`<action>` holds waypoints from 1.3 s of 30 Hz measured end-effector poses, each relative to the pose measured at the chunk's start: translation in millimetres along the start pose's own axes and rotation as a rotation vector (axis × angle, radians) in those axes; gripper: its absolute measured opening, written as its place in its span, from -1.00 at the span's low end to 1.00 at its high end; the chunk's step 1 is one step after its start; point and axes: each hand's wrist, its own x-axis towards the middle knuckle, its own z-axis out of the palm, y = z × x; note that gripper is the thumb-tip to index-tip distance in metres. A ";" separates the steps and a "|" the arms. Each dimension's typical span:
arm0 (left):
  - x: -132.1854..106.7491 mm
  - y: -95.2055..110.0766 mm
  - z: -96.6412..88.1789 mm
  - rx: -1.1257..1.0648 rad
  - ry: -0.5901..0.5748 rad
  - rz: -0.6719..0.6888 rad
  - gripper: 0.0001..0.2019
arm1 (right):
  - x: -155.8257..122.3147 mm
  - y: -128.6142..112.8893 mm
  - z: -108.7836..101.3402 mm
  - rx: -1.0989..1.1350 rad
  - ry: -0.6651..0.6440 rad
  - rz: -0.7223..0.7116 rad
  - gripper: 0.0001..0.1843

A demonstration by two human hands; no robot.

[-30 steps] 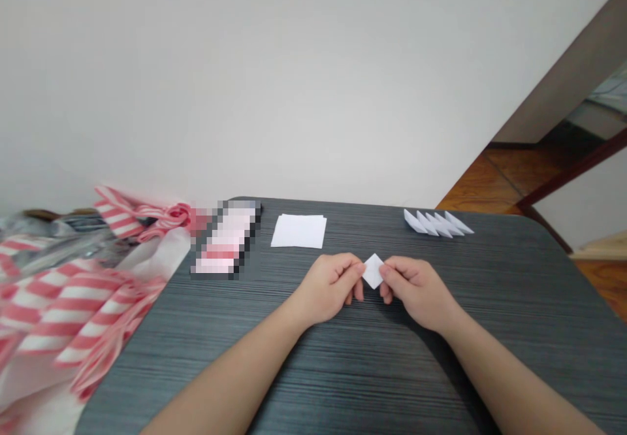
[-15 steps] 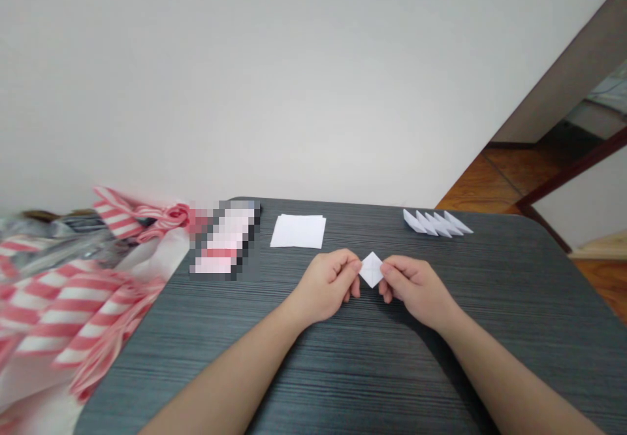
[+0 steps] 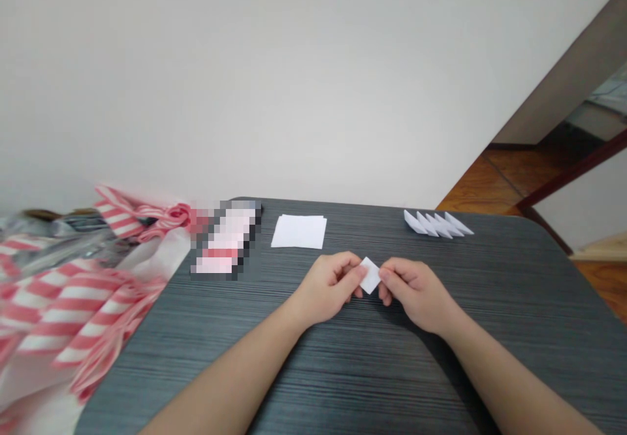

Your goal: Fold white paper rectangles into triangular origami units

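A small folded square of white paper (image 3: 371, 275) is held up, turned like a diamond, above the dark table. My left hand (image 3: 334, 287) pinches its left corner between thumb and fingers. At the opposite corner, the thumb and fingertips of my right hand (image 3: 414, 291) are closed on the same paper. Beyond my left hand lies a stack of white paper sheets (image 3: 298, 232). Several folded white paper pieces (image 3: 438, 225) overlap in a row on the table, farther off past my right hand.
The dark wood-grained table (image 3: 343, 383) has rounded corners and stands against a pale wall. A pixelated flat object (image 3: 228, 236) lies at its left back. Red-and-white striped fabric (image 3: 78, 304) and clear plastic are heaped beside the left edge.
The paper has turned: the face with visible creases is replaced by a plain face. It has shifted slightly left and down, with my hands still at its corners.
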 end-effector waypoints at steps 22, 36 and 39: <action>-0.8 11.0 -1.1 0.110 0.044 0.025 -0.71 | -1.6 -3.3 4.8 -0.027 -0.063 -0.034 -0.68; 0.5 3.4 0.3 0.070 -0.001 0.059 -0.78 | 0.9 9.5 2.0 -0.040 0.171 -0.219 -0.82; 1.3 5.5 -1.1 0.125 0.004 0.108 -0.76 | 0.8 10.0 2.7 -0.041 0.173 -0.232 -0.85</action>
